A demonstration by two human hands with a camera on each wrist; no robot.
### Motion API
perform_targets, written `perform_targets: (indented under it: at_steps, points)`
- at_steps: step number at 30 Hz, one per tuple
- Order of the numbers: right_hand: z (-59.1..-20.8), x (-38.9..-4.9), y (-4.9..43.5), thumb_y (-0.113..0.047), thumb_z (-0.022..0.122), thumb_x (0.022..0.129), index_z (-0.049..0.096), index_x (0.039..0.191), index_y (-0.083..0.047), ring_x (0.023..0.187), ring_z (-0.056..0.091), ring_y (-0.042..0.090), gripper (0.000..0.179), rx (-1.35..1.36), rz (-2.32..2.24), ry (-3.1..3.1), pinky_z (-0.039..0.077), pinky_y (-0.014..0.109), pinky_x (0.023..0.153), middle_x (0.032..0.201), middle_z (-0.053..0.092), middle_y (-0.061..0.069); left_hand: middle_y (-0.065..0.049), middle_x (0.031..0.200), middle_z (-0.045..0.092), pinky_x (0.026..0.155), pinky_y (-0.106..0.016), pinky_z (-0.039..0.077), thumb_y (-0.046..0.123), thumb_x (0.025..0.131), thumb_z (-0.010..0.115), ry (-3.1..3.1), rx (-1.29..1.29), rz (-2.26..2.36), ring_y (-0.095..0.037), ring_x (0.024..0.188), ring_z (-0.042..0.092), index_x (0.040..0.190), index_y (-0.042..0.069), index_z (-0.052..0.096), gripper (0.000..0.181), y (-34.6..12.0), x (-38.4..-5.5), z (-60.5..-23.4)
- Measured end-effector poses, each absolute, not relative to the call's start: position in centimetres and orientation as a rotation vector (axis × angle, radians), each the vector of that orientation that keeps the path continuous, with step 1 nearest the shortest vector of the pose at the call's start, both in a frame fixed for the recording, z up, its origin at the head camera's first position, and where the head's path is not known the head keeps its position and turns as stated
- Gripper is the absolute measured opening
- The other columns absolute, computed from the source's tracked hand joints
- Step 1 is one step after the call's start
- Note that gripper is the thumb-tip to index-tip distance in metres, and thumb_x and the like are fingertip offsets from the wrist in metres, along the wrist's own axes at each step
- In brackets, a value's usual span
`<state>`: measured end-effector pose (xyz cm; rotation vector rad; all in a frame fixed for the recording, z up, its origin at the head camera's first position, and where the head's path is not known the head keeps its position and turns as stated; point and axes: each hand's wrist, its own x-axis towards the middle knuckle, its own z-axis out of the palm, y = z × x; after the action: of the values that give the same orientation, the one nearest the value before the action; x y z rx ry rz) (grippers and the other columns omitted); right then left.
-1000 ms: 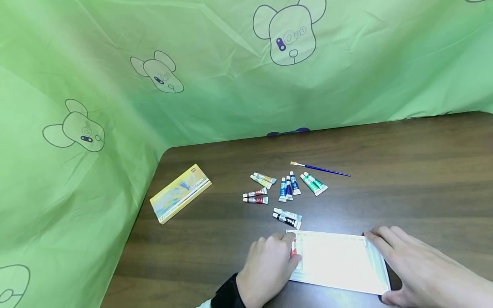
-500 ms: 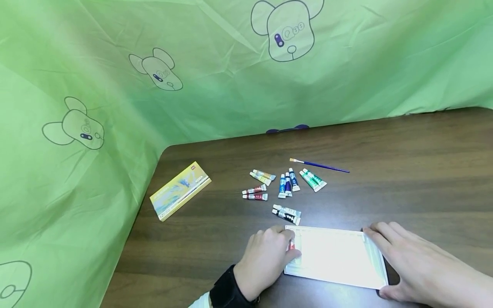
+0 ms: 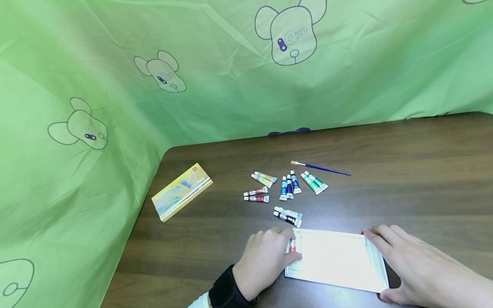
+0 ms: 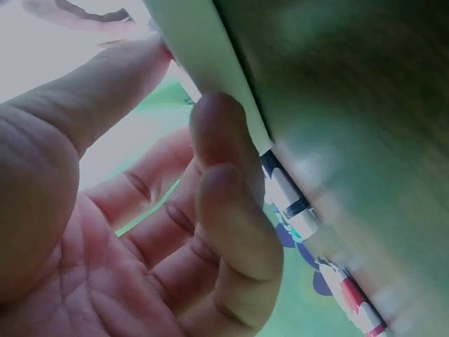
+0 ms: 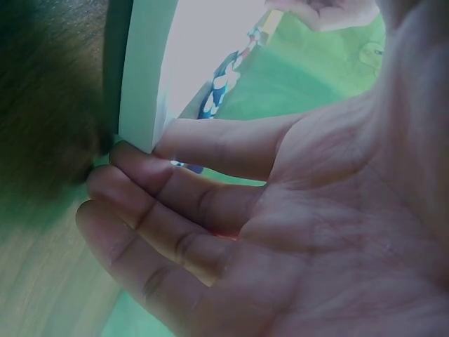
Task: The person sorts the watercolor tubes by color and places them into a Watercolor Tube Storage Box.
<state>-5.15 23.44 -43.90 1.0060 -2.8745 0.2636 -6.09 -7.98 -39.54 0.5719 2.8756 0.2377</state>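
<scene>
Left hand comes in from eight o'clock, its back uppermost and a black band round the wrist; it grips the white tray by the nine o'clock end, thumb laid over the rim, with a red-and-white patch showing between thumb and forefinger; the right hand reaches in from between three and four o'clock and holds the opposite end in a wide span, thumb at the near corner, forefinger at the far one; the right wrist view shows its fingers side by side, slightly bent; the tray lies between the two hands.

From the tray, the black tube and pale blue tube sit just beyond its ten o'clock corner; the blue tubes lie at eleven, the paintbrush near twelve; print on the tubes is too small to read; the yellow box, well off towards ten, carries a small dark-red logo and fine lettering, both illegible; the green cloth bears outlined animal heads containing lettering that cannot be read with certainty.
</scene>
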Motion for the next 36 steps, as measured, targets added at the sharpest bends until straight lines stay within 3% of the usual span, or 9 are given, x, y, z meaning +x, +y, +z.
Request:
perform_targets:
  at_steps: [5, 10, 20, 29, 36]
  points:
    - [-44.4, -5.2, 23.7, -0.055, 0.099, 0.039, 0.062, 0.13, -0.009, 0.101, 0.058, 0.02, 0.109, 1.024, 0.288, -2.82, 0.056, 0.038, 0.079, 0.12, 0.061, -0.004, 0.005, 0.097, 0.079, 0.063, -0.024, 0.051, 0.051, 0.087, 0.082, 2.894, 0.631, 0.208, -0.007, 0.075, 0.067, 0.116, 0.019, 0.076, 0.044, -8.2, -5.7, -39.7]
    - [-44.4, -5.4, 24.0, -0.06, 0.097, 0.045, 0.062, 0.134, -0.008, 0.107, 0.061, 0.022, 0.109, 0.963, 0.29, -2.922, 0.058, 0.042, 0.082, 0.126, 0.062, -0.003, 0.005, 0.096, 0.079, 0.061, -0.023, 0.05, 0.053, 0.086, 0.082, 2.897, 0.633, 0.203, -0.006, 0.074, 0.067, 0.116, 0.02, 0.077, 0.045, -8.3, -5.7, -39.7]
    - [-44.7, -5.8, 24.0, -0.061, 0.096, 0.042, 0.064, 0.127, -0.013, 0.101, 0.058, 0.015, 0.103, 0.984, 0.259, -2.804, 0.056, 0.039, 0.077, 0.119, 0.061, -0.009, 0.006, 0.079, 0.072, 0.056, -0.021, 0.044, 0.053, 0.087, 0.082, 2.895, 0.659, 0.192, -0.005, 0.064, 0.059, 0.108, 0.018, 0.076, 0.042, -8.5, -6.0, -39.5]
    - [-44.4, -5.8, 23.9, -0.06, 0.097, 0.04, 0.064, 0.125, -0.014, 0.101, 0.058, 0.017, 0.102, 0.99, 0.252, -2.797, 0.056, 0.039, 0.079, 0.117, 0.061, -0.009, 0.005, 0.086, 0.076, 0.055, -0.023, 0.046, 0.056, 0.092, 0.076, 2.961, 0.737, 0.107, -0.008, 0.069, 0.067, 0.114, 0.019, 0.077, 0.043, -8.6, -5.7, -39.3]
    - [-44.3, -5.8, 23.9, -0.061, 0.096, 0.043, 0.064, 0.127, -0.011, 0.103, 0.058, 0.018, 0.103, 0.974, 0.243, -2.845, 0.056, 0.039, 0.08, 0.119, 0.061, -0.007, 0.004, 0.09, 0.079, 0.057, -0.026, 0.052, 0.029, 0.102, 0.069, 3.101, 0.713, 0.224, -0.01, 0.076, 0.073, 0.106, 0.017, 0.079, 0.016, -9.8, -6.8, -38.8]
